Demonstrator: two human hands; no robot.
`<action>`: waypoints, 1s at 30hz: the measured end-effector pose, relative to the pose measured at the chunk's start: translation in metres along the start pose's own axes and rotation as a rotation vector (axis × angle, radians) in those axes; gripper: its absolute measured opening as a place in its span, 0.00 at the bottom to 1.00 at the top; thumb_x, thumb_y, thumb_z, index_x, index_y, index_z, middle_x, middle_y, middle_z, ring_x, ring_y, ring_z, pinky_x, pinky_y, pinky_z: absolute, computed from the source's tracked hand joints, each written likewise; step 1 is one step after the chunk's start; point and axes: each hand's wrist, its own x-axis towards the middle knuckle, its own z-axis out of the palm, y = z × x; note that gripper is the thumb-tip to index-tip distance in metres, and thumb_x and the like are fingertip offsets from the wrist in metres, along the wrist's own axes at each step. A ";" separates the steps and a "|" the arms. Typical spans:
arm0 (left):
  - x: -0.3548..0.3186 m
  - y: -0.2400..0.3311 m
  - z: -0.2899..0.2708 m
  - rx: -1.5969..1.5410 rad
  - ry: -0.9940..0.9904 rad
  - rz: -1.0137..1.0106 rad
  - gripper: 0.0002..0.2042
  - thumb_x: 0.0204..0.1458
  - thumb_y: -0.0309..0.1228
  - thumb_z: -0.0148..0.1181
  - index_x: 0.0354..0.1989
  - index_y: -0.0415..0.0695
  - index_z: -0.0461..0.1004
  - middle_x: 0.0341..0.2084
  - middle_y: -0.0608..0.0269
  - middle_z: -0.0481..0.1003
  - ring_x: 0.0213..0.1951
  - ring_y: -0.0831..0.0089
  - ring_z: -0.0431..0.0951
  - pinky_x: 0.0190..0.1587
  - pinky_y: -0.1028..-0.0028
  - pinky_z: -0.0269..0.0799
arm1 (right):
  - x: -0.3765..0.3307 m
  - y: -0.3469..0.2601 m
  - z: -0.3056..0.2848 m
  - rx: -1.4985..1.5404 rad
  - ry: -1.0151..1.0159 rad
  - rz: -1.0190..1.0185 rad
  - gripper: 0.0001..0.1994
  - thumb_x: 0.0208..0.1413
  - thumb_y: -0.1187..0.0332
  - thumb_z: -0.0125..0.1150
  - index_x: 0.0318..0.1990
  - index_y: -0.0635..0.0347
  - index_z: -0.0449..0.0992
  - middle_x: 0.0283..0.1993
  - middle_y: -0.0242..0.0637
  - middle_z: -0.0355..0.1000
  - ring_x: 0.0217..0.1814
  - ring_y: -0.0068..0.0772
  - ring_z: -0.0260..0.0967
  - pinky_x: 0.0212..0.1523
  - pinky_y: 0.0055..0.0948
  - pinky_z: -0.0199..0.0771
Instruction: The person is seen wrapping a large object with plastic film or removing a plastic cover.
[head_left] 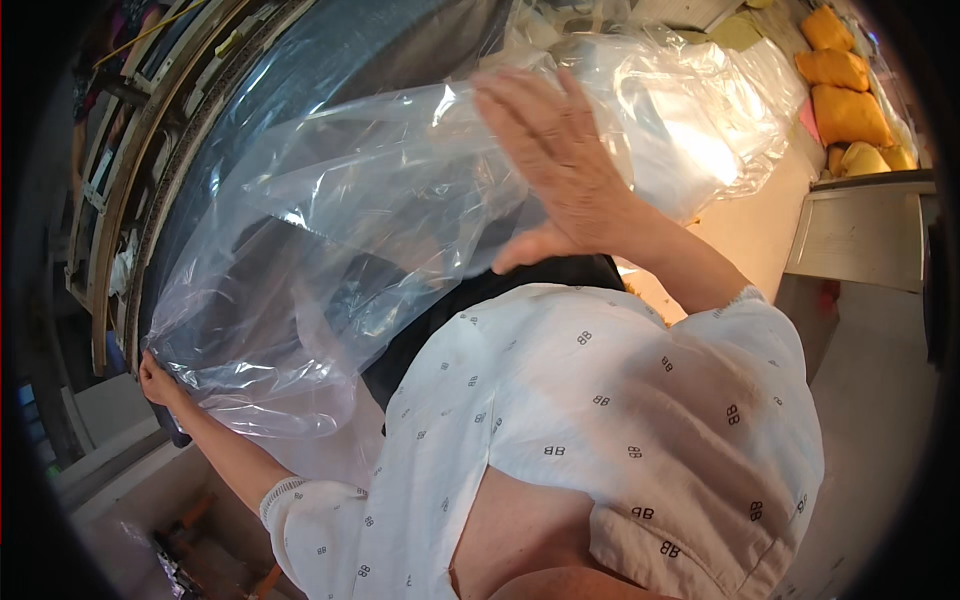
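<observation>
A large clear plastic sheet or bag (330,180) spreads from the far left side across in front of me, creased and shiny. At its left corner, my left hand (160,380) is closed with the film gathered in its fingers. My right hand (560,170) is raised over the middle of the plastic, fingers stretched out and thumb apart, holding nothing; whether it touches the film I cannot tell. To its right lies a crumpled heap of clear plastic (690,110), bright with glare. Dark cloth (450,310) shows under the film near my body.
Several yellow-orange bundles (850,110) are stacked at the far right, above a pale cabinet (860,235). A rack of long rails (130,190) runs along the left. Part of another person (95,50) shows at the upper left. Dark machine-like parts (190,550) sit low on the left.
</observation>
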 end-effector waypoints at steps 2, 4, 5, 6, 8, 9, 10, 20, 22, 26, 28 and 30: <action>0.004 0.002 -0.002 0.050 0.007 0.022 0.20 0.44 0.51 0.57 0.33 0.45 0.79 0.28 0.59 0.78 0.32 0.66 0.76 0.37 0.70 0.67 | -0.007 0.007 0.022 -0.100 -0.146 0.024 0.46 0.34 0.47 0.64 0.60 0.62 0.53 0.65 0.41 0.47 0.67 0.42 0.42 0.62 0.48 0.40; 0.003 0.004 -0.002 0.068 0.007 0.027 0.20 0.44 0.51 0.57 0.33 0.45 0.79 0.28 0.59 0.78 0.32 0.66 0.76 0.37 0.70 0.67 | -0.016 0.011 0.055 -0.321 -0.281 -0.013 0.45 0.36 0.48 0.63 0.61 0.62 0.52 0.65 0.41 0.45 0.67 0.43 0.42 0.62 0.48 0.41; 0.001 0.003 -0.002 0.072 0.007 0.021 0.20 0.44 0.51 0.57 0.33 0.45 0.79 0.28 0.59 0.78 0.32 0.66 0.76 0.37 0.70 0.67 | -0.024 0.017 0.073 -0.555 -0.422 -0.062 0.43 0.39 0.49 0.62 0.61 0.62 0.51 0.66 0.41 0.44 0.67 0.43 0.42 0.62 0.48 0.41; 0.006 -0.012 -0.004 0.123 0.013 0.064 0.20 0.44 0.51 0.57 0.32 0.45 0.79 0.27 0.60 0.78 0.32 0.66 0.76 0.37 0.71 0.67 | -0.036 0.047 0.098 -0.460 -0.248 0.053 0.37 0.40 0.57 0.61 0.59 0.59 0.55 0.64 0.40 0.49 0.63 0.41 0.48 0.58 0.45 0.48; 0.013 -0.011 0.000 0.132 -0.001 0.064 0.20 0.45 0.50 0.57 0.32 0.44 0.79 0.27 0.60 0.78 0.31 0.66 0.76 0.36 0.71 0.67 | -0.060 0.121 0.107 -0.462 0.001 0.273 0.28 0.38 0.70 0.58 0.53 0.54 0.64 0.56 0.36 0.60 0.54 0.37 0.59 0.49 0.40 0.58; 0.009 -0.009 0.005 0.146 -0.020 0.049 0.20 0.45 0.50 0.56 0.32 0.44 0.78 0.26 0.60 0.78 0.31 0.67 0.76 0.36 0.71 0.67 | -0.073 0.153 0.091 -0.554 0.075 0.370 0.24 0.36 0.75 0.55 0.48 0.52 0.69 0.50 0.34 0.66 0.48 0.36 0.64 0.43 0.37 0.62; -0.001 0.013 0.008 0.053 -0.088 0.073 0.20 0.46 0.50 0.56 0.33 0.43 0.78 0.26 0.60 0.77 0.31 0.67 0.75 0.36 0.72 0.67 | -0.087 0.176 0.070 -0.577 0.142 0.444 0.18 0.35 0.78 0.53 0.38 0.50 0.73 0.40 0.30 0.69 0.41 0.34 0.66 0.37 0.34 0.63; -0.022 0.031 -0.017 0.094 -0.072 0.091 0.17 0.51 0.45 0.52 0.35 0.43 0.77 0.31 0.56 0.75 0.35 0.62 0.74 0.40 0.70 0.66 | -0.187 0.230 -0.199 -1.063 0.376 0.994 0.19 0.38 0.75 0.58 0.43 0.49 0.72 0.43 0.37 0.70 0.47 0.41 0.66 0.46 0.31 0.66; -0.018 0.015 -0.016 0.080 -0.066 0.038 0.18 0.50 0.46 0.52 0.34 0.44 0.77 0.31 0.57 0.76 0.34 0.62 0.74 0.39 0.69 0.66 | -0.154 0.242 -0.263 -1.194 0.189 1.033 0.19 0.43 0.73 0.56 0.47 0.55 0.68 0.46 0.40 0.69 0.49 0.41 0.65 0.48 0.32 0.65; -0.005 -0.028 -0.035 0.221 0.056 -0.097 0.19 0.48 0.49 0.54 0.35 0.45 0.77 0.31 0.57 0.77 0.34 0.61 0.75 0.39 0.69 0.67 | -0.008 0.294 -0.292 -0.162 0.053 0.735 0.19 0.51 0.73 0.49 0.53 0.62 0.64 0.46 0.37 0.67 0.50 0.29 0.63 0.50 0.25 0.63; 0.007 -0.050 -0.024 0.167 0.056 -0.082 0.19 0.48 0.49 0.54 0.35 0.44 0.77 0.31 0.57 0.77 0.34 0.61 0.75 0.39 0.69 0.67 | 0.058 0.332 -0.298 0.322 0.266 0.841 0.17 0.53 0.66 0.50 0.51 0.54 0.68 0.47 0.34 0.69 0.48 0.30 0.67 0.49 0.25 0.64; 0.003 -0.061 -0.019 0.130 0.052 -0.071 0.20 0.48 0.49 0.54 0.35 0.44 0.77 0.31 0.56 0.77 0.34 0.61 0.75 0.39 0.70 0.67 | 0.122 0.363 -0.264 -0.912 0.203 0.460 0.20 0.50 0.63 0.55 0.52 0.53 0.67 0.48 0.38 0.69 0.47 0.39 0.68 0.51 0.27 0.64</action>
